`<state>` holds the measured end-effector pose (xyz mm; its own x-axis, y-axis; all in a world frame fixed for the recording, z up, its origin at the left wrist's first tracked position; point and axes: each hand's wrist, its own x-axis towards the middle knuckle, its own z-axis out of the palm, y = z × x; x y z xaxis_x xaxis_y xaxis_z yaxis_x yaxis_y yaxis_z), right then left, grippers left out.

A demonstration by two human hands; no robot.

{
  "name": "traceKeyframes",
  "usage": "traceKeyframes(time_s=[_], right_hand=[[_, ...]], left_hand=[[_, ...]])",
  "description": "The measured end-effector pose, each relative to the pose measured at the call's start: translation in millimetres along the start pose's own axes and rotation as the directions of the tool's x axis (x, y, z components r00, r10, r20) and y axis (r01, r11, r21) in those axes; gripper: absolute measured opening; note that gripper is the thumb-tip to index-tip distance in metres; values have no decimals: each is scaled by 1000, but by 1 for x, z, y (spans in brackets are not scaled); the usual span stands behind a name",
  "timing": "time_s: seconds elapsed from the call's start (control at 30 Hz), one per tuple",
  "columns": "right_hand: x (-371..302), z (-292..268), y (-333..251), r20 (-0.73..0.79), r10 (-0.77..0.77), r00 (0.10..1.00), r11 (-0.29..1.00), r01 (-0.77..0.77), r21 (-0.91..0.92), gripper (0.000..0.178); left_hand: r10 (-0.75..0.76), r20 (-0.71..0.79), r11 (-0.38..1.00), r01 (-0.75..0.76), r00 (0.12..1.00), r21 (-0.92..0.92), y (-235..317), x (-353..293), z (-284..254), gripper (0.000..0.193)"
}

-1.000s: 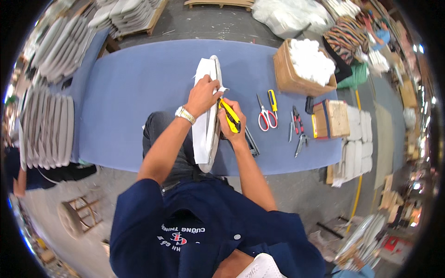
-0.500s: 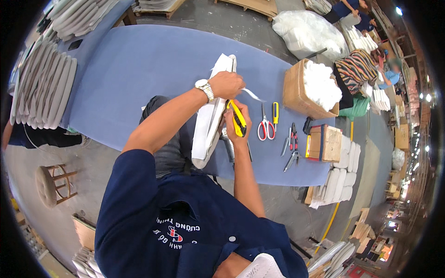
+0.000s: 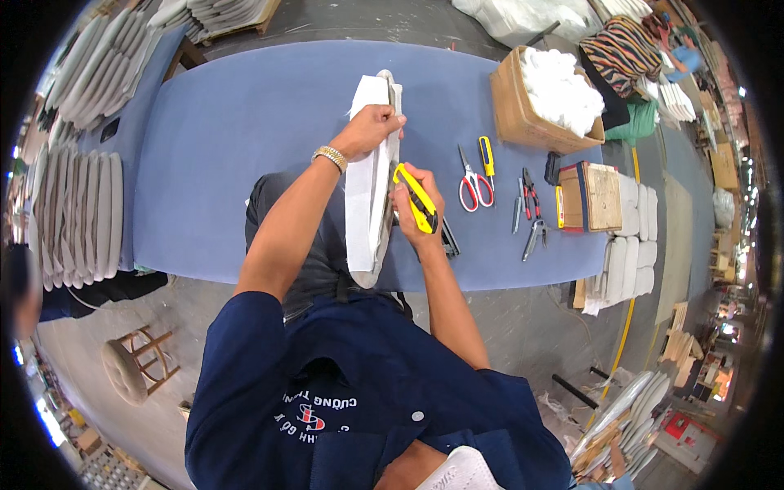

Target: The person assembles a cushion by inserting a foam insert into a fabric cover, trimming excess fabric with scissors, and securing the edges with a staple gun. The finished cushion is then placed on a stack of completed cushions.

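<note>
We find the pad [image 3: 380, 204], a long, narrow upholstered piece, in front of the wearer at the near side of the blue table [image 3: 245, 122], with its length running away from the body and its near end beside the leg [image 3: 302, 237]. We cannot tell whether table or leg bears its weight. A white cloth [image 3: 358, 204] lies along its left side, and a grey border shows along its right. We judge the pad light for its length, soft at the surface and probably stiffer at the core, since it keeps a straight line. We expect the cloth to be limp, quick to crease and easily nicked by an edge, though hardly slippery. In our assessment, the far part of the border offers the surest hold, well apart from any blade, with the fingers wrapped over the rim. The left hand [image 3: 369, 131] is placed there: its fingers are drawn together, thumb against forefinger, pinching at the pad's right edge; we cannot tell which layer lies between them. The right hand [image 3: 411, 220] is closed around a yellow knife [image 3: 419, 198], the fingers curled about the handle with no visible gap. The knife's front end points toward the pad's right side; we cannot confirm whether the blade is extended or touching.
</note>
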<state>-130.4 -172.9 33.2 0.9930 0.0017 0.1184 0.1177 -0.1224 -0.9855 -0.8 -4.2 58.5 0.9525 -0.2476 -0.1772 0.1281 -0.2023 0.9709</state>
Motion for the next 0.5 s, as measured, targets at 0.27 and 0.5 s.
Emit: traceKeyframes(time_s=[0.27,0.5], right_hand=[[-59,-12,-28,61,14,998,986,-3,-167,35],[-58,-17,-27,22,20,1000,991,-17,-130,35]], left_hand=[[-71,-42,988,64,997,-139,-6,3,0,29],[159,-49,985,-155,986,80,39,-28,17,33]])
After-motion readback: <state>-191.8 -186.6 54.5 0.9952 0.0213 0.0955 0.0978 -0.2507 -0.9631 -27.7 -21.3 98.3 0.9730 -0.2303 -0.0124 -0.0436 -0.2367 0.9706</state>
